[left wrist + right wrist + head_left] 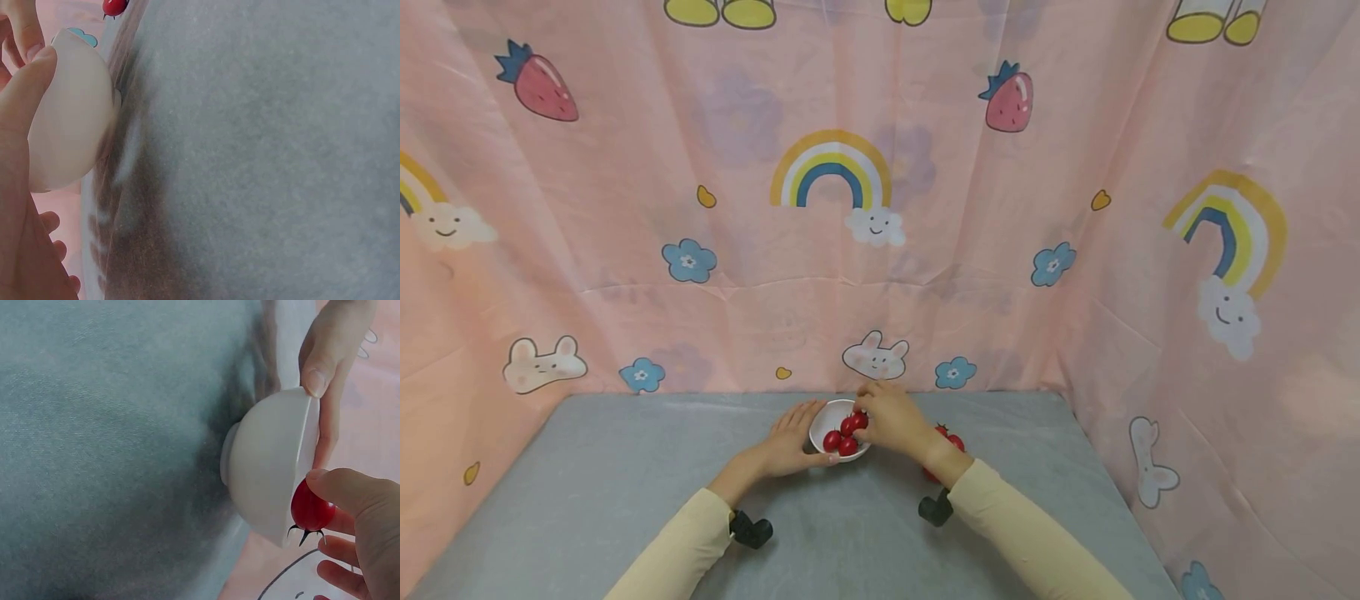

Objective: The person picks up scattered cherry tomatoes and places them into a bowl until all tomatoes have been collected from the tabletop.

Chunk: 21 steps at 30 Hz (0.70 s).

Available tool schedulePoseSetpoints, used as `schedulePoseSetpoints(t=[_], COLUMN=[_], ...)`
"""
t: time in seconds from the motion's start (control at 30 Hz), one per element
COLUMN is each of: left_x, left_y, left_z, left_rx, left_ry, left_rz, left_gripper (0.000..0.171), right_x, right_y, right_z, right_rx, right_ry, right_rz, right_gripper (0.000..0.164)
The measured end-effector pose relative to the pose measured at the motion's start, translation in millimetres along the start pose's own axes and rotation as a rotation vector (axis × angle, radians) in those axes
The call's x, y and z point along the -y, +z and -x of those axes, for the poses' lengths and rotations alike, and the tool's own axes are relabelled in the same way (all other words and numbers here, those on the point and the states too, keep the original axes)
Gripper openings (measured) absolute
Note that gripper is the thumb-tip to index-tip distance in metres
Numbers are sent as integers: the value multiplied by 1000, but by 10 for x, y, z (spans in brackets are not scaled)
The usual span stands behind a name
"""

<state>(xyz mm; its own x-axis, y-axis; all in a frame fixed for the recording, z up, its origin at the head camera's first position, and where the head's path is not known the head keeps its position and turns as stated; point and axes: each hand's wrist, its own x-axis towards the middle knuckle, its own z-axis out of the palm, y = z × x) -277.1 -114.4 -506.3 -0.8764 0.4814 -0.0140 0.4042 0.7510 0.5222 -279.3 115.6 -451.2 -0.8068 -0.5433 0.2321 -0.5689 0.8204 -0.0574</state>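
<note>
A white bowl [829, 415] stands on the table with several red cherry tomatoes [832, 440] inside. My left hand [784, 443] holds the bowl from its left side, the thumb on the rim and the fingers along the outer wall. In the right wrist view, my right hand [381, 519] pinches one cherry tomato [312, 507] between thumb and fingers, right at the bowl's rim. That tomato's green stem points away from the thumb. Seen from the left wrist, the bowl [75, 119] hides what lies in it.
More cherry tomatoes [956, 442] lie on the grey table [610, 492] right of the bowl, partly hidden by the right forearm. A pink printed curtain [737, 317] closes off the back and both sides. A black wrist camera [751, 530] is strapped below the left hand.
</note>
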Motion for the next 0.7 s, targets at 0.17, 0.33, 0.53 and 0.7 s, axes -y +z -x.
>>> schedulePoseSetpoints(t=[0.17,0.33,0.53,0.7], left_x=[-13,-33,-21,-20], left_y=[-4,-9,10,-1], left_z=[-3,4,-12,-13], left_rx=[2,5,0,1], left_ry=[-6,-5,-1,-3], left_rz=[-14,-6,6,8], left_gripper=[102,102,102,102], right_x=[6,8,-22,-29], right_y=[19,30,53,27], right_z=[21,51,70,81], right_rx=[5,19,23,16], right_ry=[-4,-5,1,14], right_rz=[6,6,-16,-50], right_gripper=[34,35,35,35])
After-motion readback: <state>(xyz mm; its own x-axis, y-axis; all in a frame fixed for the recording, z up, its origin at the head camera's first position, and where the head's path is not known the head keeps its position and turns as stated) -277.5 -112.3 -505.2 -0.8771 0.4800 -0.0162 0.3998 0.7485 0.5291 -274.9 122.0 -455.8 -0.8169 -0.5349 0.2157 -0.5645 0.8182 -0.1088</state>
